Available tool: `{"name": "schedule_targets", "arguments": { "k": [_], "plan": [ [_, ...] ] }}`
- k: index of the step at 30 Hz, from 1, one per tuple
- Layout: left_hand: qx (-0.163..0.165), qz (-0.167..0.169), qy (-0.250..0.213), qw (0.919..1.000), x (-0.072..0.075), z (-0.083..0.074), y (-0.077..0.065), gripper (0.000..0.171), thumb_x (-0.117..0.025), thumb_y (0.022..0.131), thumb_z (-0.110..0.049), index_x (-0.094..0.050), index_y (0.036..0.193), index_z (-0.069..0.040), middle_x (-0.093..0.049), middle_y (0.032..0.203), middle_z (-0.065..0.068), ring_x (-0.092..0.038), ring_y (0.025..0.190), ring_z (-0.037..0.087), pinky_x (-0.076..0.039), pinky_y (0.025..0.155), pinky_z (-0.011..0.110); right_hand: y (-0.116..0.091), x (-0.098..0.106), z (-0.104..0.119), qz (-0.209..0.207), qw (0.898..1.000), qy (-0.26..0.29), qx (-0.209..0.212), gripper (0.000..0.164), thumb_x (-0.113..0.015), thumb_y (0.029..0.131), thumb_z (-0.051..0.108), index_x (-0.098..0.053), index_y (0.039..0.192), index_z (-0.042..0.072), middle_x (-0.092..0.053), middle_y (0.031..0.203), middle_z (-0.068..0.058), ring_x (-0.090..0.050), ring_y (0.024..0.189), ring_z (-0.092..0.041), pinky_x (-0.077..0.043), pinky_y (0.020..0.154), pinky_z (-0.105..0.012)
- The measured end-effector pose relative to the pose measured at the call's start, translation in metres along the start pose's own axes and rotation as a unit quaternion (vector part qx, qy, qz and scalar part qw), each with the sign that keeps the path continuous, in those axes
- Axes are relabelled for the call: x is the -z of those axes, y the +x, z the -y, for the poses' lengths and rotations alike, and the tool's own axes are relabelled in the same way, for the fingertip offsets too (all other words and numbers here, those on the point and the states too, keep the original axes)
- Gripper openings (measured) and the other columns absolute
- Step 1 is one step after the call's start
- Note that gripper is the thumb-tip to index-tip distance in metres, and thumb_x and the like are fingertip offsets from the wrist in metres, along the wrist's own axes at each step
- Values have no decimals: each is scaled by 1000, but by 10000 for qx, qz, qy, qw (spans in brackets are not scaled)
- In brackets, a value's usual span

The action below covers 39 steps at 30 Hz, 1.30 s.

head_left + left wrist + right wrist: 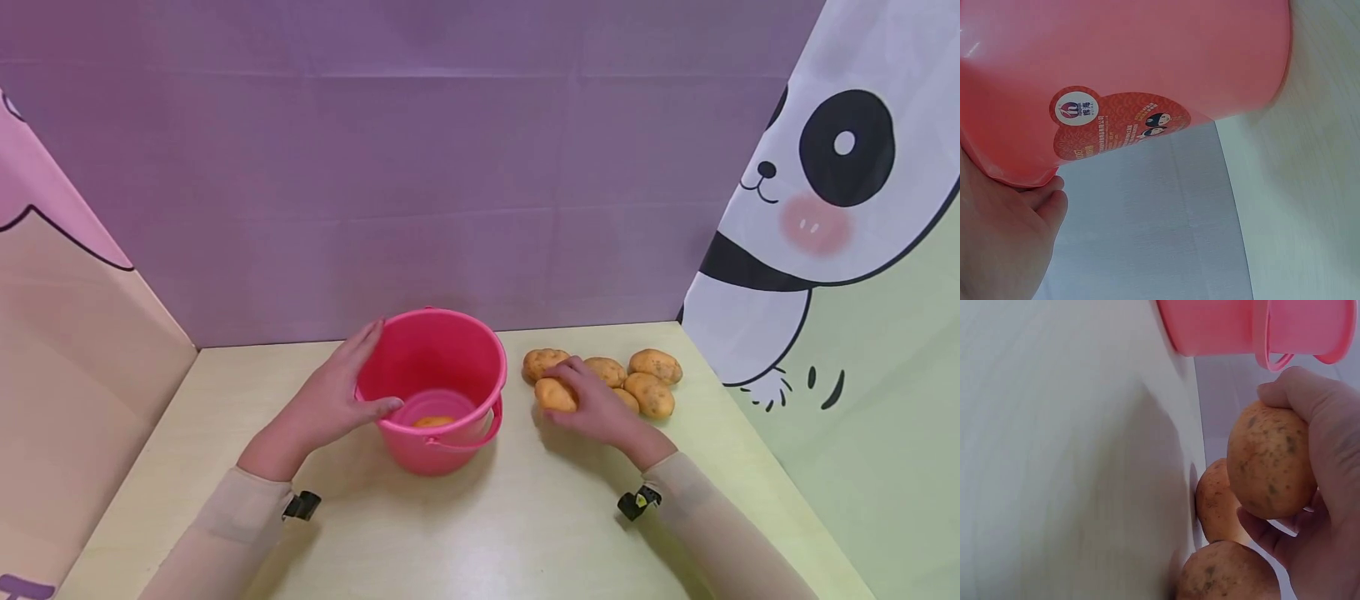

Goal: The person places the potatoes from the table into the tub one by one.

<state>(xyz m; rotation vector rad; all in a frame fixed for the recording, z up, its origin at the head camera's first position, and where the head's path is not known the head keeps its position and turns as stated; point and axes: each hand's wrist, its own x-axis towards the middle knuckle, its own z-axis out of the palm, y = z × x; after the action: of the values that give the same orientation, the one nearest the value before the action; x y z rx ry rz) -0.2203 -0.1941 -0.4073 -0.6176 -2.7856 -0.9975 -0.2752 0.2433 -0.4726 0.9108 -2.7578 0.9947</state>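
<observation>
A pink bucket (442, 454) stands upright on the table, with a potato (433, 422) partly visible at its bottom. My left hand (337, 396) holds the bucket's left rim, its thumb over the edge; the left wrist view shows fingertips (1054, 209) beside the rim. To the bucket's right, my right hand (596, 404) grips a potato (555, 395) between thumb and fingers. In the right wrist view this brown-spotted potato (1271, 459) is held above the table. Several more potatoes (655, 367) lie around and behind the right hand, some partly hidden by it.
The bucket's handle (480, 437) hangs down on its right front side. Behind the table (450, 542) rises a purple backdrop (450, 167). A panda-printed panel (840, 250) borders the right side and a beige panel (75, 375) the left.
</observation>
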Motion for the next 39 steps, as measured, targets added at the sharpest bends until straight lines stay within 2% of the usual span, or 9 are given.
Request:
{"name": "schedule_targets", "arguments": {
  "k": [10,17,26,32,39],
  "plan": [
    [14,-10,-78,10000,2,-3,-1,123,-89,89,-54,-17,178,-10,-19,183,15,-27,163,49,-61,99,66,8,5,7,-185,9995,267,59,53,-86,93,18,-69,143,13,-59,137,-3,-60,113,-23,-58,93,-44],
    [-5,-34,-103,9999,0,-1,-1,122,-89,89,-54,-17,178,-11,-18,184,14,-26,163,48,-61,99,66,15,10,16,-332,9977,468,353,52,-82,93,12,-69,143,9,-59,136,-5,-61,111,-24,-57,90,-44],
    [-77,-65,-39,9999,-1,1,0,121,-87,90,-54,-18,178,-9,-19,184,14,-26,164,47,-60,101,67,28,16,25,-313,9967,681,305,51,-82,92,10,-69,141,18,-56,142,1,-60,117,-23,-59,93,-44],
    [-82,-81,-42,9999,-2,2,0,121,-86,90,-57,-18,178,-8,-20,183,16,-27,163,49,-60,99,67,37,19,35,-472,9952,761,395,51,-82,90,12,-70,139,12,-59,141,-1,-61,112,-24,-59,87,-43],
    [-128,-100,-29,9999,-4,6,3,121,-87,90,-55,-19,177,-7,-20,183,16,-27,163,48,-60,100,67,47,28,44,-656,9931,838,483,48,-82,89,14,-72,136,16,-62,135,-3,-62,106,-24,-57,83,-43]
  ]
}}
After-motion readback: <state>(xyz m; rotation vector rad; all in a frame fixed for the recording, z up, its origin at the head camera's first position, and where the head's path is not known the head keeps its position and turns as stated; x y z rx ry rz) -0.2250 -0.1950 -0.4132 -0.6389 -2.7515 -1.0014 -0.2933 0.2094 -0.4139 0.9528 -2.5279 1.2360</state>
